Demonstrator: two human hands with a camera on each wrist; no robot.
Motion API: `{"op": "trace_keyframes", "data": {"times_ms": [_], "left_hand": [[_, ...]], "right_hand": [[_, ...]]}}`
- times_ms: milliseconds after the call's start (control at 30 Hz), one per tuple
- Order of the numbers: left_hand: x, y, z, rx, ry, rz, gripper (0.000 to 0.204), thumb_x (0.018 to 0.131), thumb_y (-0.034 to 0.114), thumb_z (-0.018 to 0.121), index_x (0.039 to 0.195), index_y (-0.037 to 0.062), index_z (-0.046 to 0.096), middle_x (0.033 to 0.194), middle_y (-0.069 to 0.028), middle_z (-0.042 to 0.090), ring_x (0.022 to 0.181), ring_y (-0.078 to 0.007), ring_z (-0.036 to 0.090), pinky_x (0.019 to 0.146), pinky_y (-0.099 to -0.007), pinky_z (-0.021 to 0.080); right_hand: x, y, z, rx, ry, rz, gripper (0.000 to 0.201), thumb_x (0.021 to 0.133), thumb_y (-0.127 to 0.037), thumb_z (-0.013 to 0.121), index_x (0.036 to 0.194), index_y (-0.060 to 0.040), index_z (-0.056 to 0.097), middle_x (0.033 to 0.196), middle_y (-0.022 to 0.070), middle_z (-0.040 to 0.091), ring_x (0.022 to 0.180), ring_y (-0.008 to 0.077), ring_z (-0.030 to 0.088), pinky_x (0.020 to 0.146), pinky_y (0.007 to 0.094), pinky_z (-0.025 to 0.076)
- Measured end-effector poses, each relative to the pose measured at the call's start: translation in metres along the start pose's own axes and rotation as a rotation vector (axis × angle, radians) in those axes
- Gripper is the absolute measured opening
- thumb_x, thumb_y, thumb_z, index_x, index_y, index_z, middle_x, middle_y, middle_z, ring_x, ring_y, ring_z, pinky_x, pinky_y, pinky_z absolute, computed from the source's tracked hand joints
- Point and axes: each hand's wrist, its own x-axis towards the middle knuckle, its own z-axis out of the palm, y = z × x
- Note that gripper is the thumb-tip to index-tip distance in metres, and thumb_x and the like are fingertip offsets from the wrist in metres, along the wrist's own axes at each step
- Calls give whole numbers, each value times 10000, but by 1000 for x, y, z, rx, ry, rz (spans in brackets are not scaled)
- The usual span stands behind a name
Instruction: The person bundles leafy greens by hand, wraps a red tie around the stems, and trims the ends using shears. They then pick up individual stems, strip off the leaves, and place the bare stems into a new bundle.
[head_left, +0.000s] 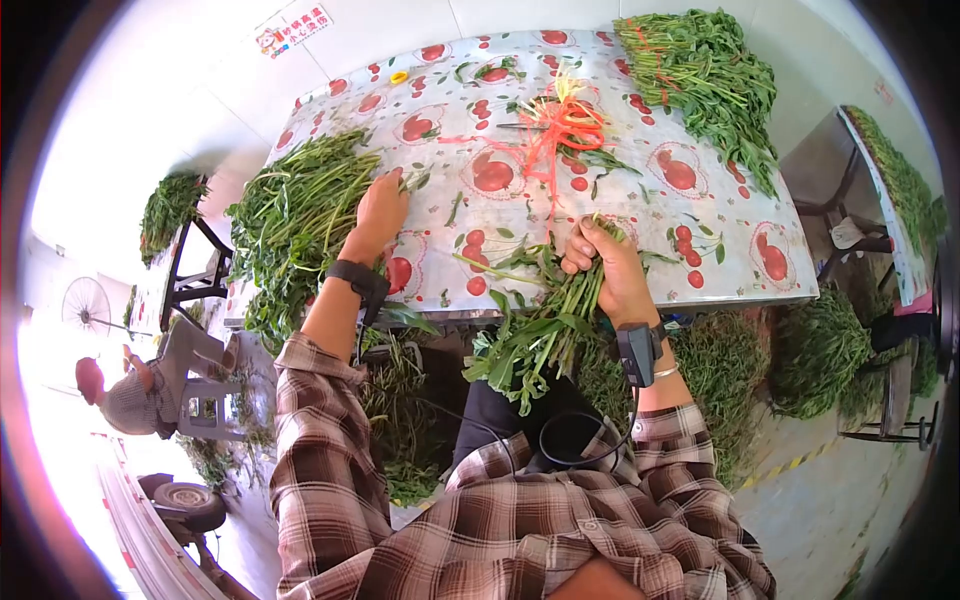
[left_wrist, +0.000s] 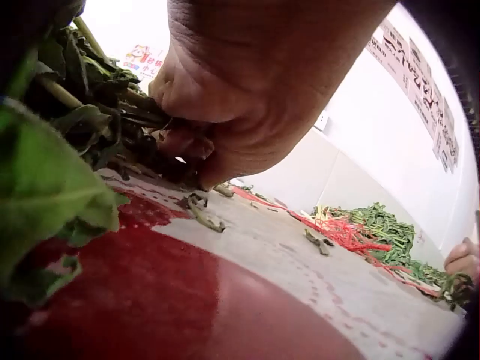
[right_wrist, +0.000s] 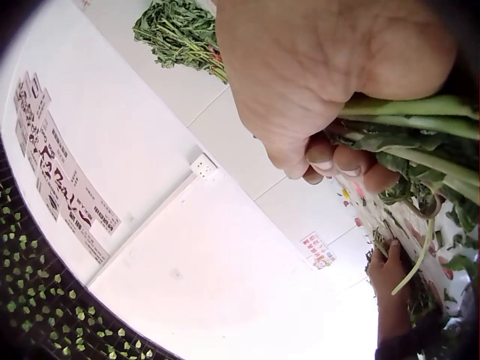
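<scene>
My right hand point(head_left: 612, 265) grips a bunch of leafy green stems point(head_left: 545, 330) at the table's front edge, its leaves hanging toward me. In the right wrist view the fingers curl round the green stems point(right_wrist: 435, 139). At the left, my left hand point(head_left: 383, 212) is at the stem ends of a large pile of the same greens point(head_left: 305, 215). The left wrist view shows that hand point(left_wrist: 240, 97) bent down, finger and thumb pinching dark stems point(left_wrist: 142, 112) close over the tablecloth.
The table has a fruit-print cloth point(head_left: 430, 185). Red ties point(head_left: 565, 135) with scissors among them lie mid-table, a yellow ring point(head_left: 399, 77) behind. Tied bunches point(head_left: 700, 80) are stacked back right. More greens point(head_left: 820, 350) lie on the floor; another person point(head_left: 135, 395) sits at left.
</scene>
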Motion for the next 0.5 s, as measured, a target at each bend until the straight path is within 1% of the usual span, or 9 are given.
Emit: {"op": "trace_keyframes", "data": {"times_ms": [67, 133, 167, 200, 267, 367, 400, 467, 500], "left_hand": [[1, 2, -7, 35, -15, -18, 345, 832, 158, 533, 1140, 5, 501, 1107, -223, 560, 1030, -369, 538, 839, -440, 447], [5, 1, -23, -47, -78, -122, 285, 850, 185, 520, 1075, 10, 515, 1124, -245, 538, 1021, -371, 537, 833, -450, 444], [10, -19, -21, -40, 25, -10, 268, 866, 218, 509, 1030, 6, 509, 1041, -260, 569, 975, -381, 555, 825, -453, 440], [8, -20, -35, -35, 18, -13, 268, 866, 218, 509, 1030, 6, 509, 1041, -260, 569, 975, -381, 555, 825, -453, 440], [6, -21, -67, -191, 101, -155, 300, 869, 261, 508, 1027, 7, 515, 967, -243, 605, 937, -376, 576, 814, -448, 437], [2, -31, -89, -130, 100, -199, 316, 842, 280, 528, 1012, 14, 541, 931, -226, 627, 914, -373, 593, 805, -439, 441], [3, -44, -84, -127, 102, -200, 316, 842, 280, 528, 1012, 14, 541, 931, -226, 627, 914, -373, 593, 805, -439, 441], [8, -67, -65, -7, 69, -159, 311, 823, 274, 555, 985, 10, 578, 892, -203, 628, 848, -341, 598, 772, -418, 448], [10, -71, -60, -19, 10, -163, 313, 781, 274, 595, 962, 19, 601, 903, -202, 634, 851, -334, 603, 776, -399, 452]], "right_hand": [[-1, -1, -1, 25, 13, 15, 91, 893, -122, 541, 824, -69, 516, 637, -29, 380, 561, 91, 399, 560, 273, 396], [0, 0, -1, 39, 30, 30, 85, 893, -117, 546, 834, -60, 525, 640, -24, 389, 560, 96, 402, 559, 275, 398], [1, 1, -3, 47, 33, 32, 85, 893, -117, 546, 834, -60, 525, 640, -24, 389, 560, 96, 402, 559, 275, 398], [1, 2, -4, 64, 31, 42, 80, 891, -118, 553, 842, -58, 530, 641, -23, 391, 559, 98, 402, 559, 276, 398], [1, 2, -5, 85, 27, 59, 77, 888, -119, 560, 850, -57, 536, 641, -22, 393, 559, 100, 403, 559, 276, 399], [1, 2, -4, 84, 40, 54, 80, 880, -121, 580, 845, -61, 540, 642, -22, 399, 558, 98, 404, 557, 274, 397], [0, 2, -3, 85, 36, 55, 80, 880, -121, 580, 845, -61, 540, 642, -22, 399, 558, 98, 404, 557, 274, 397], [0, 0, -1, 69, 36, 40, 83, 878, -119, 580, 837, -60, 538, 636, -22, 399, 557, 96, 404, 555, 272, 395], [0, 0, -2, 69, 38, 36, 83, 878, -119, 580, 837, -60, 538, 636, -22, 399, 557, 96, 404, 555, 272, 395]]}}
